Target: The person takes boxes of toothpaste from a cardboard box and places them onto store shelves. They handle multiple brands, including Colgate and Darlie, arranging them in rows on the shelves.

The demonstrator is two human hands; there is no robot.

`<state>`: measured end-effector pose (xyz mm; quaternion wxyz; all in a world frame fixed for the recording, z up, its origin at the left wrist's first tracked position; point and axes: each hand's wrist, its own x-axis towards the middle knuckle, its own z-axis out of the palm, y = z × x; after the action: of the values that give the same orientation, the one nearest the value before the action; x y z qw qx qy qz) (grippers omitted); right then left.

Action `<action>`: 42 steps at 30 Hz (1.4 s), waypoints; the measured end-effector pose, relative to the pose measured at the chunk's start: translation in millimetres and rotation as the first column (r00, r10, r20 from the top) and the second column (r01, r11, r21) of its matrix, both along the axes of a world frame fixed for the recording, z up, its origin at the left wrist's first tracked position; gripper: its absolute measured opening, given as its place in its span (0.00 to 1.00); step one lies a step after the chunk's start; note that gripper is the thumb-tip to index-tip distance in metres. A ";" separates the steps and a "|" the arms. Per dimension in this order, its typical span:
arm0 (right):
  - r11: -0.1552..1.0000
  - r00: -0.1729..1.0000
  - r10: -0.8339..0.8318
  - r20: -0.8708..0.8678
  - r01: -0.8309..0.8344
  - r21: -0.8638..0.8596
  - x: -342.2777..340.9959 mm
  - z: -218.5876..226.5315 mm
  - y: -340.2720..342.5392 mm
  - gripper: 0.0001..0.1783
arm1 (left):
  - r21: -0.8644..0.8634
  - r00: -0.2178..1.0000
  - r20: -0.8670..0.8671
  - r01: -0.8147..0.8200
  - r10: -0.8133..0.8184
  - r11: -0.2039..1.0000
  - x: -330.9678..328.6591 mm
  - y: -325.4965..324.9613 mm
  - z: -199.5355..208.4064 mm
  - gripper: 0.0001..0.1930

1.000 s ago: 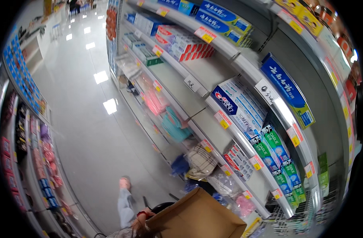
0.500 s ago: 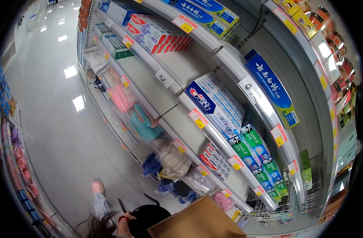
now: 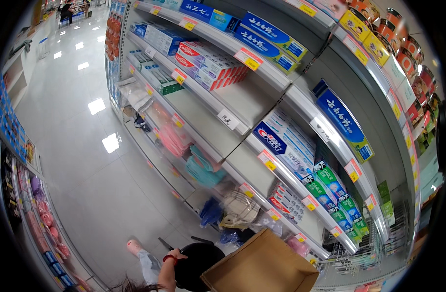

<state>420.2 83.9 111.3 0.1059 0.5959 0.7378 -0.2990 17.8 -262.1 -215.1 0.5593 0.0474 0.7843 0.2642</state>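
Note:
My left hand (image 3: 177,254), with a red band at the wrist, grips the rim of a black round-seated stool (image 3: 198,265) low in the picture. Two dark bars of the stool stick out on its far side. Right of the stool is an open brown cardboard box (image 3: 259,267), its near part cut off by the lower edge. My right hand is not in view. Beyond the box stand shelves with toothpaste cartons: a red and white stack (image 3: 210,65), a blue and white one (image 3: 286,141) and green ones (image 3: 332,190).
A shelf unit (image 3: 227,119) runs along the right, with bare stretches between cartons. Bagged pink (image 3: 174,138) and teal cloth goods (image 3: 203,165) hang out low. Another shelf (image 3: 47,224) lines the left of the tiled aisle (image 3: 111,194). A person (image 3: 67,9) sits far off.
The shelves, stool and box have shifted right in the picture, and the shelves also down, showing more of the far aisle. My left hand stays on the stool.

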 end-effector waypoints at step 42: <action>0.901 0.919 -0.393 -0.028 0.379 -0.210 -74.4 -2.0 -302.8 0.13 | 0.251 1.000 0.020 0.003 -0.008 0.968 -278.5 -138.4 12.1 0.40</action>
<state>345.9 -218.8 109.3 0.0785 0.7055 0.5745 -0.4074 -260.7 -400.4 -203.0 0.5578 0.1173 0.7384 0.3604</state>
